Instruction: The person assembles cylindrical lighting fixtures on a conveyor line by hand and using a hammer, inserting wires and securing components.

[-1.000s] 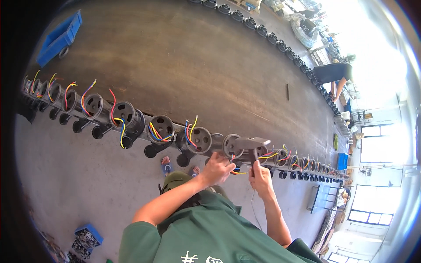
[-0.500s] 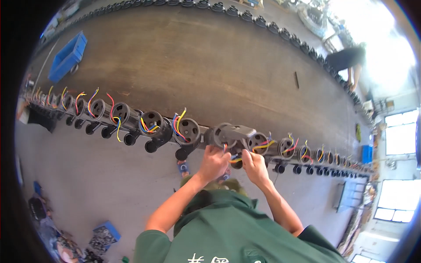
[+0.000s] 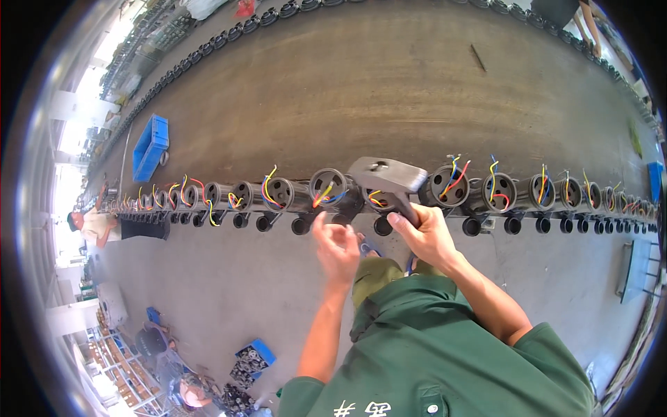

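Note:
My right hand (image 3: 432, 238) grips the short dark handle of a hammer (image 3: 389, 172). Its grey metal head sits over the front of a dark round motor housing (image 3: 376, 197), partly hiding it and its yellow wire. My left hand (image 3: 338, 251) is slightly blurred, with loosely curled fingers apart and nothing visible in them. It is just below the housing to the left (image 3: 328, 186), whose yellow, red and blue wires (image 3: 325, 194) stick out of the front. Whether a fingertip touches those wires I cannot tell.
A long row of similar housings with coloured wires runs along the near edge of a wide brown table (image 3: 292, 90). A blue crate (image 3: 151, 148) stands on its left part. Other people work at the far right edge and far left. Another blue crate (image 3: 260, 353) sits on the floor.
The view has swung to the right along the row. My hands, earlier close together at wires, have moved apart; the hammer head is now raised clear in my right hand, and my left fingers have loosened.

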`<state>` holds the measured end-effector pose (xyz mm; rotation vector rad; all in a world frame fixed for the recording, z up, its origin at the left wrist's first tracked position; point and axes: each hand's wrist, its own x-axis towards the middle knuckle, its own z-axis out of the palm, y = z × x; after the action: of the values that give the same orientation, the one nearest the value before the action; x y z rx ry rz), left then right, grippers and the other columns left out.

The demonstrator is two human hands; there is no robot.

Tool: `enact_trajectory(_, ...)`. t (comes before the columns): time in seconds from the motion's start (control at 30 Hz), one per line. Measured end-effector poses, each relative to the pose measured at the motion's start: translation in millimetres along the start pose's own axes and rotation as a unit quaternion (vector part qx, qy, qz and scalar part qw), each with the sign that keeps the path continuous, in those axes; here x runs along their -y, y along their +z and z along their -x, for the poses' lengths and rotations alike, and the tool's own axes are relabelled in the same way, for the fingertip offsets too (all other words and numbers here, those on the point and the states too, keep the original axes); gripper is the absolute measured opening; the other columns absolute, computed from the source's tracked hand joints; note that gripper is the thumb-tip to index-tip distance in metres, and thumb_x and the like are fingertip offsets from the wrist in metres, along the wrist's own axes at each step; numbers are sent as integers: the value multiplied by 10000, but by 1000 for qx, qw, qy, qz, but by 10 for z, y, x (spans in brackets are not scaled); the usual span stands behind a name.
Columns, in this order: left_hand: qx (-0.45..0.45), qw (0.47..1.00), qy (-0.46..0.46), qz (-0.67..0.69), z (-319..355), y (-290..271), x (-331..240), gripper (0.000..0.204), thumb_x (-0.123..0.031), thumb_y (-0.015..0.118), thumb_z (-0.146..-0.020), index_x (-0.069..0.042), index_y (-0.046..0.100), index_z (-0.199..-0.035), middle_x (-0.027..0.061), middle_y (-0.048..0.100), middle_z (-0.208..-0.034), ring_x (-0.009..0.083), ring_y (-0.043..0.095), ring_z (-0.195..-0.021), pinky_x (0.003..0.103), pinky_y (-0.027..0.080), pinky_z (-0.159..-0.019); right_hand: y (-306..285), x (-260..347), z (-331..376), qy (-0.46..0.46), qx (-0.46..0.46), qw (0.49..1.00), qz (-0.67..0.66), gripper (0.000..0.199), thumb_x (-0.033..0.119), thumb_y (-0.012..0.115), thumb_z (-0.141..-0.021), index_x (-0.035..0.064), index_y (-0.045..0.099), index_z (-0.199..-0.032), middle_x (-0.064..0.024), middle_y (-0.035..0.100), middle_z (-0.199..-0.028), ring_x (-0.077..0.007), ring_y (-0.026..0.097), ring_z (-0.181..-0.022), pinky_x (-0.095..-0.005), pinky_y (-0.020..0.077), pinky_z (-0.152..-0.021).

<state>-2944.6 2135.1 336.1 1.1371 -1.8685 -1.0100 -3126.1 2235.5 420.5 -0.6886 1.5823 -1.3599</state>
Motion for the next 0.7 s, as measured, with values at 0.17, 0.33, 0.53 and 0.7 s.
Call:
enact_trajectory(0.17, 152, 970, -127, 144, -218, 435, -546, 659, -108, 743, -912, 17, 386, -1452, 9, 603, -683, 67, 543, -611, 248, 453, -580, -338, -219, 91, -27, -110, 993, 31, 317, 288, 732, -971, -10, 681, -875, 70, 461, -629, -41, 381, -642, -267, 346, -539)
enact_trajectory(0.33, 268, 950, -124, 99, -284, 475, -367, 220, -168, 778, -891, -34, 604, -905, 34, 605, -643, 123, 574, -574, 311, 451, -546, -425, -276, 307, -11, -126, 988, 90, 386, 350, 718, -977, -16, 657, -874, 49, 457, -632, -58, 389, -624, -282, 362, -530)
enact_trajectory(0.53, 147, 971, 172, -76, 78, 524, 245, 235, -182, 713, -910, -68, 535, -807, 145, 602, -658, 384, 630, -601, 482, 483, -546, -283, -328, 177, -12, -46, 974, 220, 467, 431, 626, -1019, -28, 655, -943, -156, 650, -645, -232, 667, -587, -377, 488, -572)
enact_trajectory(0.7, 128, 948, 290, -24, -83, 555, 409, 215, -160, 744, -855, -97, 547, -800, 88, 608, -738, 320, 638, -701, 451, 494, -629, -183, -478, -64, 66, -22, 933, 354, 527, 478, 595, -1018, -13, 657, -840, -85, 588, -655, -161, 546, -619, -377, 447, -589)
